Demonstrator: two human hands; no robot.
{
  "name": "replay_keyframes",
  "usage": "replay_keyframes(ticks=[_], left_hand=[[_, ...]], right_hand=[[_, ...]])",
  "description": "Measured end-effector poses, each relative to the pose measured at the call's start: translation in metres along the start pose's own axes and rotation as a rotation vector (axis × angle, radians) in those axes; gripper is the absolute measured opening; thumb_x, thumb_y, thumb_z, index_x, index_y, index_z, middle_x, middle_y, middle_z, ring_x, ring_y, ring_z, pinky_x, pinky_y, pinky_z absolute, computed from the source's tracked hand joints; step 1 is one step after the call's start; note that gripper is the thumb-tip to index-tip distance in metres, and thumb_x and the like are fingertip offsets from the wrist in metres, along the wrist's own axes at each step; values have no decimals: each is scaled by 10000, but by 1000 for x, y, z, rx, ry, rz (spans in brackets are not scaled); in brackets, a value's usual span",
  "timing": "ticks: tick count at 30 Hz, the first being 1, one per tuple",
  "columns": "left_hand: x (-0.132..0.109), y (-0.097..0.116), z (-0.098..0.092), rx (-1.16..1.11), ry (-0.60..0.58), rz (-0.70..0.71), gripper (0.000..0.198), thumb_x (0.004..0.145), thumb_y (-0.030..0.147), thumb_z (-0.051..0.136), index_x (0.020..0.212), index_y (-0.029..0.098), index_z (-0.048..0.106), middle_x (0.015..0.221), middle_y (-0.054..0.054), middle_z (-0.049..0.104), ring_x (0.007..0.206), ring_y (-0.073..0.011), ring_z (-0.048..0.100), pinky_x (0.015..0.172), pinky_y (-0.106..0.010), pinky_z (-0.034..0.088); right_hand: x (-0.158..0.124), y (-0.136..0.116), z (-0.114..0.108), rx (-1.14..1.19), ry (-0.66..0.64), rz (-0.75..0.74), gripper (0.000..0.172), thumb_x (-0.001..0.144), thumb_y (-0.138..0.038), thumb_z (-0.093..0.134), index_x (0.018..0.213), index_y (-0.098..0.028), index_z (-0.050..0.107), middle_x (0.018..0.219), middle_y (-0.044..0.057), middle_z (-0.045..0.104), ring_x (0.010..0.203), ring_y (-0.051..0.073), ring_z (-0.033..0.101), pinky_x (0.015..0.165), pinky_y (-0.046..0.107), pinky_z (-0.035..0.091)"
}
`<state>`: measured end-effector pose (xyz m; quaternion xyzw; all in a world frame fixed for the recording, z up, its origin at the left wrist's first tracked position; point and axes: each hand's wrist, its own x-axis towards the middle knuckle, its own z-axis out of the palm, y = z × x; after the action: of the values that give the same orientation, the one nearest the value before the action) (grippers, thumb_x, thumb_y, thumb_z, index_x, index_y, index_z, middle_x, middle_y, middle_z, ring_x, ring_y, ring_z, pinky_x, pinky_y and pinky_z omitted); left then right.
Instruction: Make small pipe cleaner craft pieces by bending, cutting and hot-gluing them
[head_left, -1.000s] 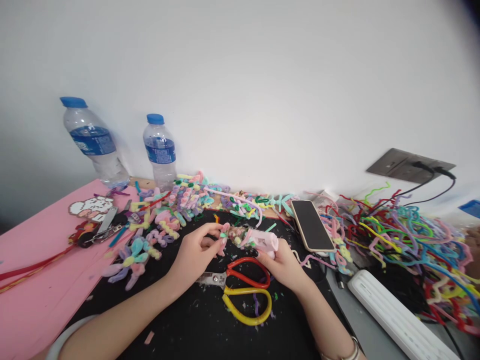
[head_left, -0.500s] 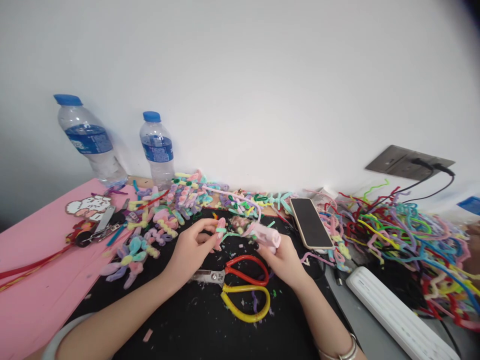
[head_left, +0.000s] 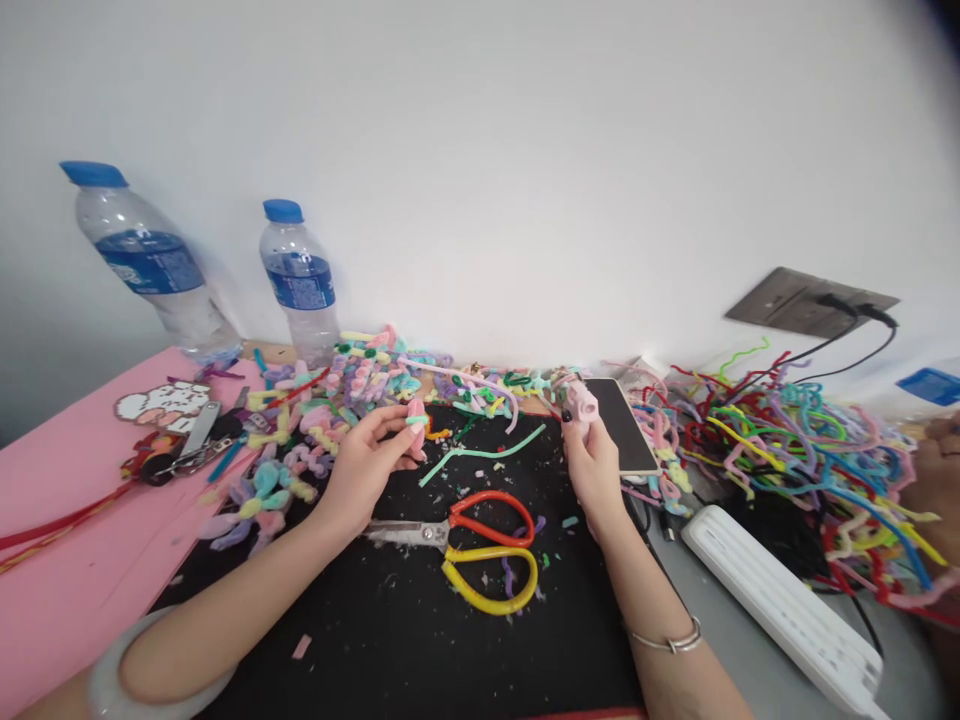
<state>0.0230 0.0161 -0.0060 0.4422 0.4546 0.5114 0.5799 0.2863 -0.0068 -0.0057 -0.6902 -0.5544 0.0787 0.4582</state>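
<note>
My left hand [head_left: 375,450] pinches a small pink pipe-cleaner piece [head_left: 417,418] with a mint-green strip across it. Held upright in my right hand [head_left: 592,455] is a pink hot glue gun [head_left: 581,402], in front of the phone. A loose mint-green pipe cleaner [head_left: 487,454] lies on the black mat between my hands. Below it rest scissors [head_left: 429,534] with one red and one yellow handle, blades pointing left and touched by neither hand.
Finished pipe-cleaner shapes [head_left: 281,480] crowd the left and back. A phone [head_left: 628,425] and a white power strip [head_left: 780,610] lie right, beside tangled pipe cleaners [head_left: 825,480]. Two water bottles [head_left: 300,280] stand against the wall. A pink sheet [head_left: 67,500] covers the left.
My right hand has moved right and up with the glue gun, away from the left hand. The mint-green pipe cleaner now lies in view on the mat. The left hand has shifted slightly left.
</note>
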Motion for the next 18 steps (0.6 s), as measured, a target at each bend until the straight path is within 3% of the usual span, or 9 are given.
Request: replay_keyframes(ticks=[4, 9, 15, 18], left_hand=[[-1, 0, 1, 15, -21, -8, 346, 725, 374, 664, 993, 178, 569, 793, 7, 608, 585, -101, 569, 525, -208, 487], [-1, -2, 2, 47, -39, -4, 350, 733, 364, 653, 1011, 171, 566, 856, -14, 624, 582, -102, 577, 528, -220, 490], [-2, -2, 3, 77, -79, 8, 310, 756, 354, 628, 1001, 173, 573, 815, -10, 617, 584, -105, 574, 529, -221, 495], [-4, 0, 4, 104, -97, 5, 310, 757, 364, 623, 993, 169, 570, 796, -7, 610, 584, -112, 571, 525, -226, 495]], right_hand=[[3, 5, 3, -99, -73, -37, 343, 870, -373, 413, 1082, -143, 554, 940, 112, 637, 851, 250, 573, 761, 389, 444], [3, 17, 12, -152, -143, -128, 400, 838, -242, 433, 1213, -117, 493, 1153, 185, 568, 1082, 301, 516, 920, 482, 384], [1, 29, 20, -177, -227, -254, 476, 790, -137, 448, 1265, -152, 455, 1187, 164, 535, 1128, 284, 486, 954, 479, 380], [2, 22, 15, -244, -184, -283, 416, 788, -153, 490, 1203, -158, 521, 1113, 156, 551, 1071, 297, 501, 922, 494, 394]])
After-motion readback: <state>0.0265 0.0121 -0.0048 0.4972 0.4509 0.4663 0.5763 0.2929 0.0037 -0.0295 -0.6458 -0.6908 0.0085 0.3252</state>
